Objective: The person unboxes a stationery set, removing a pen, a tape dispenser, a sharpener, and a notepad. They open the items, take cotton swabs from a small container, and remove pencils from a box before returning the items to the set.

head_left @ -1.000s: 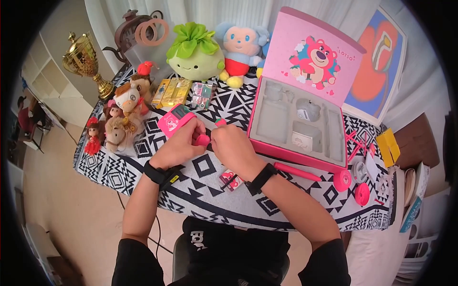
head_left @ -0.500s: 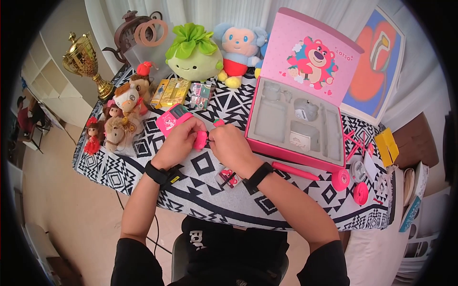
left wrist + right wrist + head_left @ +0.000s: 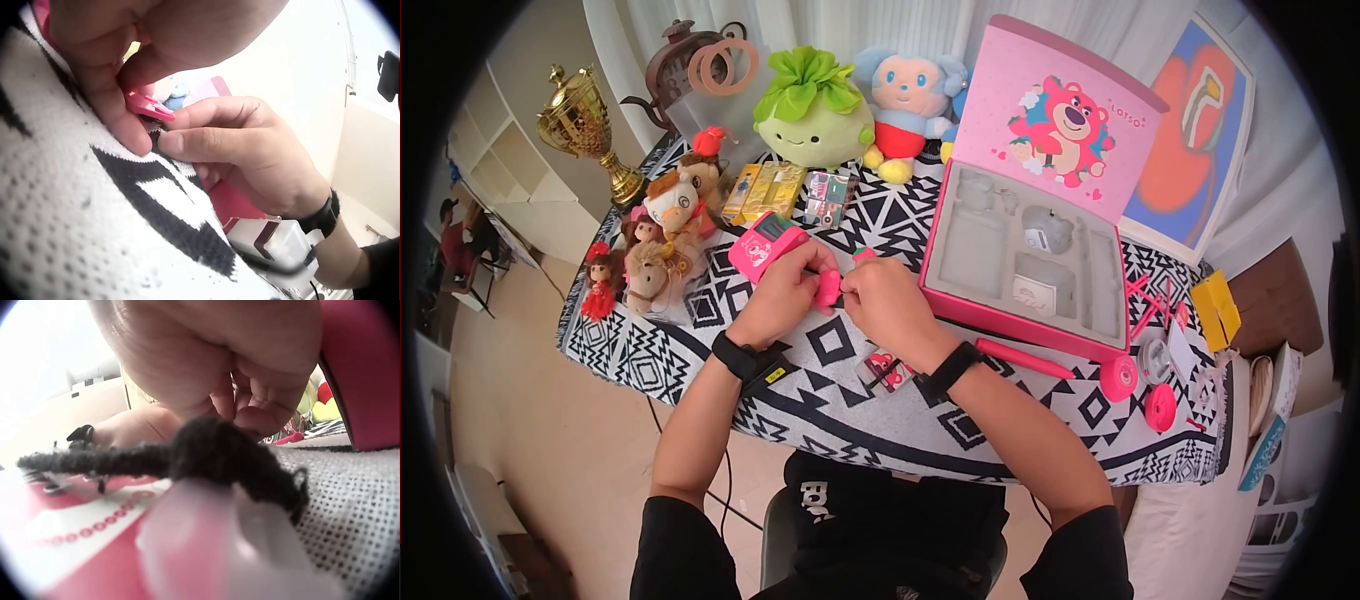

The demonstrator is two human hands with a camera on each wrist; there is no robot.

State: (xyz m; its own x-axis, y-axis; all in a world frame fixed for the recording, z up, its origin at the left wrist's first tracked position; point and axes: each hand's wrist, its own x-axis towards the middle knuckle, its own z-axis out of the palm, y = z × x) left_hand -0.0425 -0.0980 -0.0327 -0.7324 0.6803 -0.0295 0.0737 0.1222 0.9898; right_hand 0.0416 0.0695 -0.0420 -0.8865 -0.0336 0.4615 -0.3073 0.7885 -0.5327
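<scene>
My left hand (image 3: 780,300) holds a small bright pink plastic piece (image 3: 828,289) between thumb and fingers, low over the patterned cloth. Seen from the left wrist, the piece (image 3: 152,106) has a narrow end pointing at my right hand (image 3: 250,144). Thumb and index of the right hand pinch at that end, where a dark spot shows between the fingertips. Beyond my left hand lies a pink device (image 3: 766,246) with a dark window. Below the right wrist is a small bear-printed pack (image 3: 883,372); a fuzzy black cord (image 3: 212,456) looms close in the right wrist view.
An open pink box (image 3: 1025,255) with a grey moulded tray stands right of the hands. Before it lies a pink tube (image 3: 1025,359), near round pink rolls (image 3: 1118,379). Plush toys (image 3: 812,115) line the back; dolls and a gold trophy (image 3: 590,130) stand left.
The pink piece turns in the left fingers, showing a different side now. Both hands stay close together in nearly the same place.
</scene>
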